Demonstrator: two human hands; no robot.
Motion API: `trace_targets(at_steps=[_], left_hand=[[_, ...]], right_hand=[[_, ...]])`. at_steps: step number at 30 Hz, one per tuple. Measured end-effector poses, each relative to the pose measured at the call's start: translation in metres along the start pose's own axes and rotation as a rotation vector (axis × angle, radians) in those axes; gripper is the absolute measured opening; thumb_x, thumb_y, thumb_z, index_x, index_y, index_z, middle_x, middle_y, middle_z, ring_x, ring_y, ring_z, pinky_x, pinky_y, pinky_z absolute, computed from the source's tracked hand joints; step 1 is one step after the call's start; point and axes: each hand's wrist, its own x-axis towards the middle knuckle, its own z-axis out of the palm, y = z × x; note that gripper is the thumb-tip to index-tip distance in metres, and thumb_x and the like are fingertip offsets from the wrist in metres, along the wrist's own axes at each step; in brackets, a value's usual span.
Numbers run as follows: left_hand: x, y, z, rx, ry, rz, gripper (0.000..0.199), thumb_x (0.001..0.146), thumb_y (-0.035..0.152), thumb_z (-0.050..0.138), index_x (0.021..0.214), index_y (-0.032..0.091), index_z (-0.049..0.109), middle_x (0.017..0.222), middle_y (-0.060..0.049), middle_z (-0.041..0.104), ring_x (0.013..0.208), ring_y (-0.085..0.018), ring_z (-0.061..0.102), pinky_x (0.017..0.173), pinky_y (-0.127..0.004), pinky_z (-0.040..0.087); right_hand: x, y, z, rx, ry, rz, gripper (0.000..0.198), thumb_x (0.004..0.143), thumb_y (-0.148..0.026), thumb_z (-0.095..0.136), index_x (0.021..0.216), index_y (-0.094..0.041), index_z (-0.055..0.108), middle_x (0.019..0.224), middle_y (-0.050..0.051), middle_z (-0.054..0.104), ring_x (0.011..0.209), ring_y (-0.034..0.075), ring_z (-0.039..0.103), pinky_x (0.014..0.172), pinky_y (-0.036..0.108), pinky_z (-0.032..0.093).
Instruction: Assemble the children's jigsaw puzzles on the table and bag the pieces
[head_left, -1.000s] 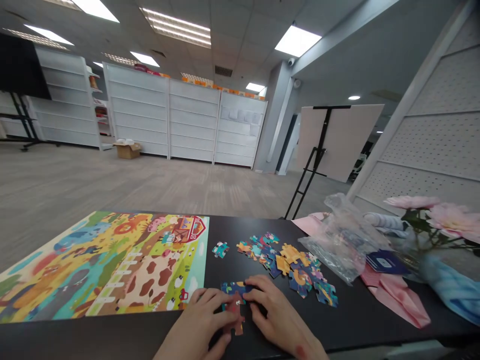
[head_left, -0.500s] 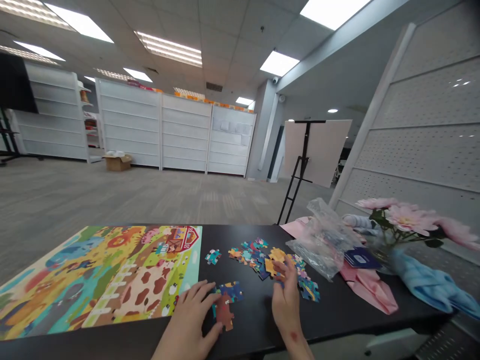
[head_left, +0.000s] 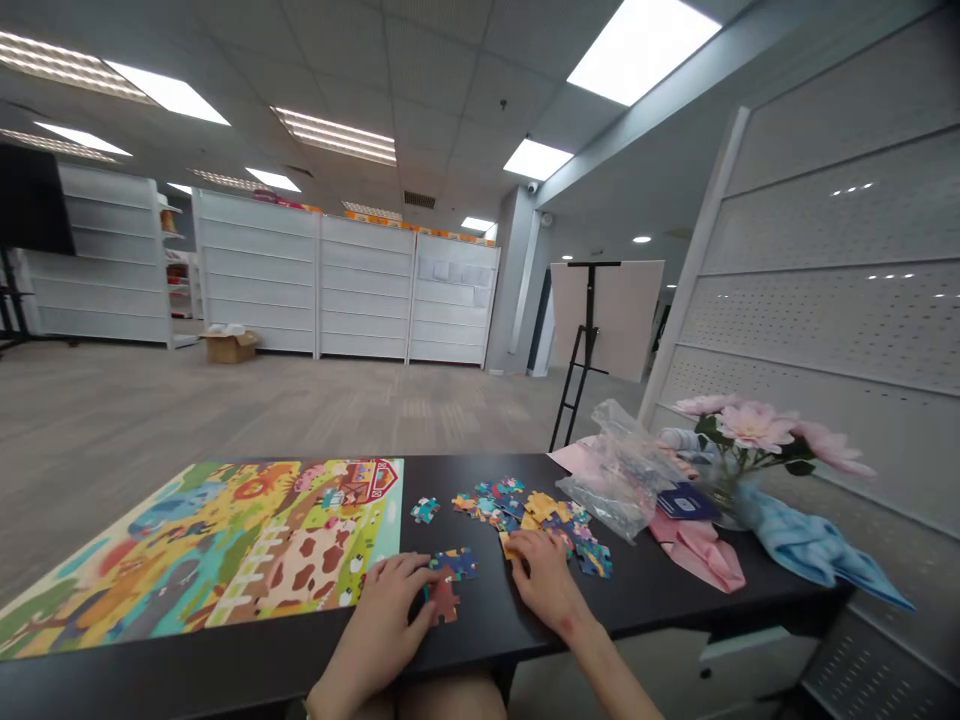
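My left hand (head_left: pixel 390 605) lies on the black table with fingers and thumb apart. Its index fingertip and thumb touch the left side of a few joined puzzle pieces (head_left: pixel 454 563), dark blue above and reddish brown below. To their right, my right hand (head_left: pixel 546 580) is bent over a yellow-orange puzzle piece (head_left: pixel 505 545), gripped at the fingertips and mostly covered. Just behind that hand lies a pile of loose puzzle pieces (head_left: pixel 487 508), with more yellow ones on top. A single teal piece (head_left: pixel 425 510) sits apart, left of the pile.
A colourful animal picture sheet (head_left: pixel 300 560) covers the table's left part. On the right are a crumpled clear plastic bag (head_left: pixel 619 480), pink cloth (head_left: pixel 697 545), a dark blue box (head_left: pixel 686 502), a blue cloth (head_left: pixel 810 540) and pink flowers (head_left: pixel 757 425). An easel (head_left: pixel 589 340) stands behind.
My right hand has moved left from the pile, bringing a yellow-orange puzzle piece toward the joined pieces. My left hand stays beside them. The view has shifted slightly.
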Motion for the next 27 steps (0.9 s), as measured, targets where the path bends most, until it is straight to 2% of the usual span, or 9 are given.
trace_targets(at_steps=[4,7,10,14,19,21,23,25,27], left_hand=[[0.000,-0.002,0.000,-0.016,-0.008,0.014,0.034,0.092,0.023,0.057,0.122,0.035,0.068,0.138,-0.003,0.063,0.131,-0.029,0.053,0.113,-0.055,0.033],[0.000,0.000,-0.003,-0.028,-0.032,0.031,0.041,0.092,0.020,0.055,0.127,0.038,0.065,0.139,-0.002,0.062,0.130,-0.027,0.053,0.112,-0.053,0.034],[0.001,0.002,-0.006,-0.029,-0.058,0.027,0.045,0.091,0.018,0.053,0.129,0.039,0.064,0.140,-0.001,0.061,0.129,-0.027,0.053,0.112,-0.053,0.033],[0.003,0.003,-0.007,-0.040,-0.074,0.006,0.047,0.089,0.016,0.052,0.128,0.040,0.064,0.141,0.000,0.060,0.130,-0.027,0.052,0.114,-0.053,0.032],[0.002,0.004,-0.009,-0.073,-0.075,0.017,0.046,0.089,0.016,0.052,0.129,0.038,0.064,0.141,-0.001,0.060,0.131,-0.027,0.051,0.115,-0.052,0.031],[0.001,0.006,-0.010,-0.072,-0.072,0.020,0.047,0.088,0.014,0.052,0.128,0.036,0.065,0.141,-0.002,0.060,0.130,-0.027,0.051,0.115,-0.052,0.031],[0.001,0.008,-0.012,-0.064,-0.073,0.015,0.049,0.086,0.012,0.053,0.126,0.036,0.066,0.139,-0.002,0.061,0.130,-0.027,0.052,0.114,-0.052,0.033],[0.002,0.009,-0.014,-0.058,-0.075,0.007,0.051,0.083,0.010,0.054,0.125,0.037,0.066,0.138,-0.001,0.062,0.129,-0.028,0.052,0.113,-0.052,0.034],[0.002,0.009,-0.015,-0.057,-0.076,0.007,0.051,0.083,0.010,0.055,0.125,0.037,0.066,0.138,-0.001,0.061,0.129,-0.028,0.052,0.113,-0.052,0.034]], right_hand=[[-0.008,-0.001,-0.005,-0.016,-0.025,0.009,0.028,0.081,-0.010,0.055,0.097,-0.026,0.070,0.107,0.001,0.075,0.105,0.020,0.065,0.098,0.033,0.040],[-0.008,0.007,-0.004,-0.066,0.033,0.143,0.026,0.079,-0.006,0.051,0.089,-0.023,0.069,0.099,0.005,0.074,0.102,0.025,0.064,0.098,0.040,0.038],[0.002,0.013,-0.003,-0.097,0.087,0.243,0.034,0.078,-0.003,0.046,0.094,-0.021,0.070,0.109,0.010,0.072,0.110,0.029,0.061,0.101,0.046,0.035],[0.036,0.006,0.000,-0.056,0.016,0.155,0.037,0.077,-0.006,0.049,0.101,-0.023,0.072,0.119,0.008,0.070,0.116,0.026,0.060,0.099,0.039,0.039],[0.094,-0.018,0.026,-0.006,-0.125,0.005,0.045,0.078,-0.016,0.060,0.120,-0.030,0.070,0.137,0.002,0.065,0.129,0.024,0.054,0.105,0.035,0.037],[0.111,-0.026,0.037,-0.003,-0.158,0.010,0.046,0.075,-0.014,0.062,0.117,-0.029,0.071,0.129,0.003,0.070,0.122,0.024,0.059,0.102,0.035,0.040],[0.119,-0.033,0.042,-0.005,-0.161,0.042,0.041,0.072,-0.010,0.061,0.108,-0.025,0.074,0.111,0.003,0.076,0.109,0.023,0.066,0.094,0.033,0.044],[0.116,-0.037,0.040,-0.009,-0.129,0.074,0.036,0.071,-0.008,0.060,0.101,-0.022,0.074,0.100,0.004,0.077,0.102,0.024,0.067,0.089,0.033,0.045],[0.103,-0.041,0.032,-0.009,-0.084,0.088,0.035,0.070,-0.008,0.061,0.101,-0.021,0.074,0.102,0.007,0.074,0.102,0.026,0.066,0.089,0.034,0.046]])
